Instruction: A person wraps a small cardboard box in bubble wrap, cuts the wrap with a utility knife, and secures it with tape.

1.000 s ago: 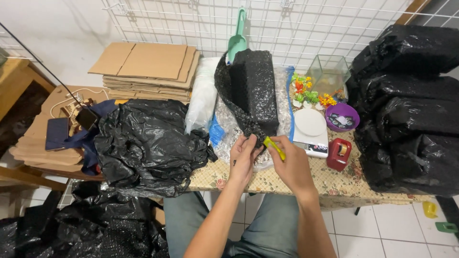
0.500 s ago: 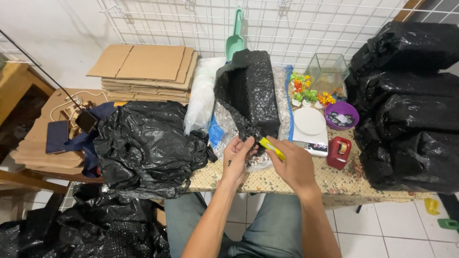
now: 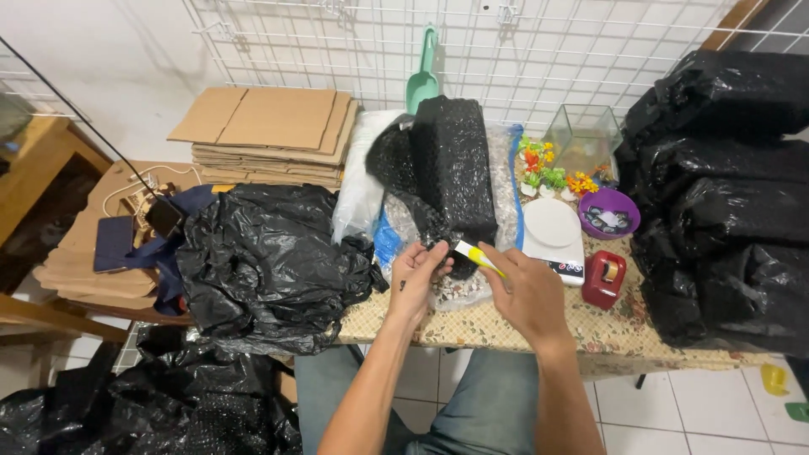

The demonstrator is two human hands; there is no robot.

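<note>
Black bubble wrap (image 3: pixel 451 173) is pinched at its lower edge between the fingers of my left hand (image 3: pixel 415 278), right at the near side of the counter (image 3: pixel 497 324). My right hand (image 3: pixel 529 291) grips a yellow cutter (image 3: pixel 479 257), its tip touching the wrap just beside my left fingers. Under the wrapped block lies a clear bag of pebbles (image 3: pixel 459 291). To the right sit a white scale (image 3: pixel 552 227) and a red tape dispenser (image 3: pixel 603 279); to the left, a crumpled black plastic bag (image 3: pixel 270 261).
</note>
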